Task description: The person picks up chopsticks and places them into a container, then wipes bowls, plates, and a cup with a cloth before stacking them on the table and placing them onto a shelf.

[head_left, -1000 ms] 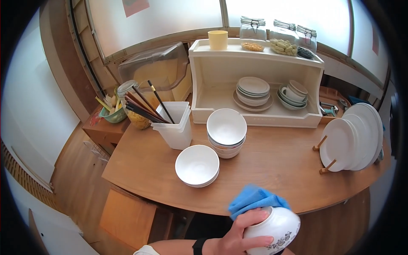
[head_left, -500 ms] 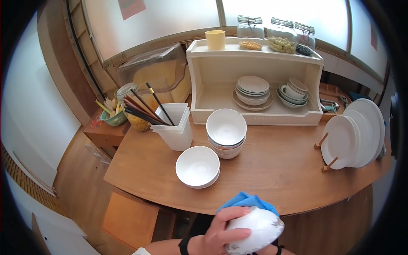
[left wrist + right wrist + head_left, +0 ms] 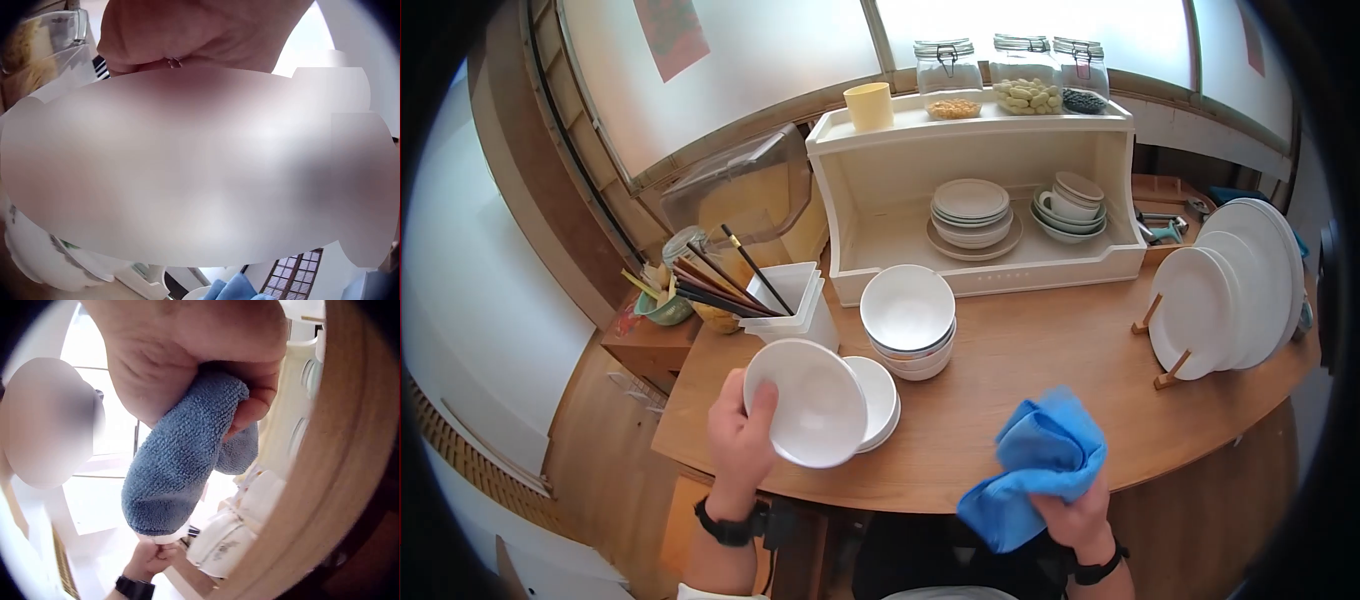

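In the head view my left hand (image 3: pixel 738 440) grips a white bowl (image 3: pixel 812 405) by its left side, thumb over the rim. The bowl is tilted, its inside facing me, and partly covers a low stack of white bowls (image 3: pixel 880 400). My right hand (image 3: pixel 1080 515) holds a bunched blue cloth (image 3: pixel 1045 460) over the table's front edge. In the right wrist view the fingers curl round the cloth (image 3: pixel 169 465). A taller stack of bowls (image 3: pixel 908 310) stands just behind the low one. A large blurred patch hides most of the left wrist view.
A white holder (image 3: pixel 805 310) with chopsticks stands behind the held bowl. Farther back is a cream shelf (image 3: pixel 870 225) bearing dishes, with jars (image 3: pixel 1025 80) on top. White plates (image 3: pixel 1200 310) stand in a wooden rack on the right of the table (image 3: pixel 1040 340).
My left hand has carried the bowl from the front edge leftward to the low stack, turning its inside toward me. The right hand with the cloth has come apart from the bowl.
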`<state>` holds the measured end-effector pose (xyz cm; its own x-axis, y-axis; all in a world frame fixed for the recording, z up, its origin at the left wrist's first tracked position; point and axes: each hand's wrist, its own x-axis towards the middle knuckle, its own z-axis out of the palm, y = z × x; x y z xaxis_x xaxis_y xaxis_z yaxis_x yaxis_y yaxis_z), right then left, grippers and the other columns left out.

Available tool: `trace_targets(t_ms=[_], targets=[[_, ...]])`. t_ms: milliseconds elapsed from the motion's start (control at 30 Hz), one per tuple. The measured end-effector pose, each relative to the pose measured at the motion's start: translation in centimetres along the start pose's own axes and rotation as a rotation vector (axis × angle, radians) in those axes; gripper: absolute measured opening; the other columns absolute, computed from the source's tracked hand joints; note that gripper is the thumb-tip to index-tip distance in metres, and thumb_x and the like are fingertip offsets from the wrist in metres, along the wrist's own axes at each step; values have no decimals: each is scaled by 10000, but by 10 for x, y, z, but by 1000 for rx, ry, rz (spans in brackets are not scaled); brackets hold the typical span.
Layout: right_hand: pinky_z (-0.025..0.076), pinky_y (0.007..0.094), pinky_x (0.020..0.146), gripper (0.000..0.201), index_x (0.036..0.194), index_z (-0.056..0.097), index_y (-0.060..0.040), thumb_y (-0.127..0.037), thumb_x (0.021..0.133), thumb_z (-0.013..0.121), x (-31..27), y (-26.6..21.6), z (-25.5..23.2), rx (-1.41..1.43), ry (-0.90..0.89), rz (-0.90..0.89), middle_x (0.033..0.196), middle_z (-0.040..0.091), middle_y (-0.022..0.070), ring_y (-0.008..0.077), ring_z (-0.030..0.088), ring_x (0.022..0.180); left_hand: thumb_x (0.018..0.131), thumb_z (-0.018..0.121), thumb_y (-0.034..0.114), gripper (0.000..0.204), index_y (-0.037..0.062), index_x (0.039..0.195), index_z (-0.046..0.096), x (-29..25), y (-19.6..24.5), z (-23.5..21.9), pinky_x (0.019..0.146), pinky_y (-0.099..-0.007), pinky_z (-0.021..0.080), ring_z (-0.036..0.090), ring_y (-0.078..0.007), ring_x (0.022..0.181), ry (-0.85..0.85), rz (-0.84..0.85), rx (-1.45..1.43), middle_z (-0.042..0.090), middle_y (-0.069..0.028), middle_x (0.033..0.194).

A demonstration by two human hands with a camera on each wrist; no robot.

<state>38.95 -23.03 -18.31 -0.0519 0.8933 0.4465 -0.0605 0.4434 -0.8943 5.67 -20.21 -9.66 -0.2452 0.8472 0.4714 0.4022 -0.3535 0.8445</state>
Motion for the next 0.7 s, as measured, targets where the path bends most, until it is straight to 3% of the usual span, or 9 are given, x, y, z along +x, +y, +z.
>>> trace_targets(t_ms=[33,67,133,267,333,700], targets=[[486,374,891,543,1185,538,49,-126,738,792,0,4,-1,-35,92,-11,1129,629,178,267,625,1033,971,525,131,265,-1,1199,557,6,-4,-1,782,-236,469,575,-88,927,-40,-113,-158,619,-45,1040],[486,374,891,543,1185,538,49,-126,738,792,0,11,-5,-29,92,-11,1129,629,178,267,625,1033,971,525,131,265,-1,1199,557,9,-8,-2,782,-236,469,575,-88,927,-40,-112,-152,619,-45,1040],[502,342,831,407,1120,582,43,-89,770,741,-3,22,-13,-287,25,-98,1039,661,147,243,655,930,949,551,90,302,-23,1229,548,15,-15,-4,858,-256,476,592,-114,988,-112,-197,-164,625,-74,1120],[509,340,818,407,1089,603,36,-116,749,768,-3,21,-10,-301,37,-80,1009,680,153,242,666,918,940,560,75,332,-19,1257,532,23,-29,1,844,-258,487,603,-113,959,-171,-243,-203,635,-77,1105],[534,364,678,490,1062,575,8,-197,697,831,-5,31,-13,-394,52,-179,917,670,173,315,679,782,932,571,71,346,-23,1262,533,25,-30,4,818,-247,497,612,-108,944,-193,-290,-208,645,-76,1087],[515,392,596,563,1069,577,-7,-263,645,847,-13,35,-14,-477,59,-199,878,645,166,353,654,723,921,590,80,358,-32,1260,561,32,-43,10,804,-241,495,610,-102,927,-270,-356,-136,652,-81,1097]])
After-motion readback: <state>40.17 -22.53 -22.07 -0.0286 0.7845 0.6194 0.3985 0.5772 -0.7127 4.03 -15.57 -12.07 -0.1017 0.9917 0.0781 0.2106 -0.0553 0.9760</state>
